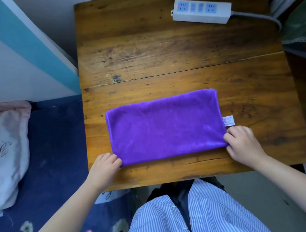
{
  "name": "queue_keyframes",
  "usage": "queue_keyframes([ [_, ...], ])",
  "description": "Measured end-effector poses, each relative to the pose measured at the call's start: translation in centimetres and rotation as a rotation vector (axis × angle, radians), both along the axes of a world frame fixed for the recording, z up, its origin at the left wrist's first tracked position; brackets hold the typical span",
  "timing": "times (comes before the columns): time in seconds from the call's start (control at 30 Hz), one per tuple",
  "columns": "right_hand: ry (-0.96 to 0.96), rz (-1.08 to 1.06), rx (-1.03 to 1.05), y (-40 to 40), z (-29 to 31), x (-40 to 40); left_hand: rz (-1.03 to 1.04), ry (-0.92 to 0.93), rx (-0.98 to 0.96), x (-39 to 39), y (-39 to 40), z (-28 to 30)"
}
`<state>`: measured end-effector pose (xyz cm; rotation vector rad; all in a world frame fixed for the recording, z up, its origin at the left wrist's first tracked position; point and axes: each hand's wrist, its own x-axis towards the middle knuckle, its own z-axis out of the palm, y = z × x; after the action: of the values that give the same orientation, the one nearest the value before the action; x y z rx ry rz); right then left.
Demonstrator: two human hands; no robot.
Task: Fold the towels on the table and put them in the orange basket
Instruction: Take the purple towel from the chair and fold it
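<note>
Purple towel [166, 127] is lying folded on the wooden tabletop [159, 48]. Left hand [104, 167] is pinching its near left corner; right hand [242, 143] is pinching its near right corner.

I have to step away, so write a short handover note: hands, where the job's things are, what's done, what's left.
Left hand: pinches the near left corner of the towel.
Right hand: pinches the near right corner, just below the tag.
Towel: purple, flat on the table, already folded to a long rectangle. No other towel in view.
Basket: not in view.
Done: at least one fold, it seems.
Left: probably fold once or twice more, then find the basket and put the towel in it.
</note>
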<state>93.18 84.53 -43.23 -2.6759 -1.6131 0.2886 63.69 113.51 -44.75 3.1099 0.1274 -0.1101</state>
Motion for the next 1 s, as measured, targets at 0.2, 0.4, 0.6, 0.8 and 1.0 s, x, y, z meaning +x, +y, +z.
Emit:
queue_keyframes([
  [0.2, 0.098, -0.089, -0.058, -0.6, 0.0, 0.0, 0.089, 0.098, -0.089, -0.1, -0.9, 0.7],
  [0.4, 0.068, -0.216, 0.213, 3.4, 1.1, 0.0, 0.287, -0.096, -0.238, 5.4, -1.8, 1.2],
  [0.6, 0.142, -0.074, -0.070, 12.6, -0.1, -2.4, 0.550, 0.162, -0.262, 14.1, -3.0, 1.2],
  [0.8, 0.187, -0.011, -0.157, 15.6, -1.5, -1.1, 0.638, 0.280, -0.260, 14.5, -1.8, -0.7],
  [1.0, 0.153, -0.234, -0.106, 12.0, -2.3, 2.9, 0.830, 0.356, -0.229, 10.5, 1.4, -0.6],
])
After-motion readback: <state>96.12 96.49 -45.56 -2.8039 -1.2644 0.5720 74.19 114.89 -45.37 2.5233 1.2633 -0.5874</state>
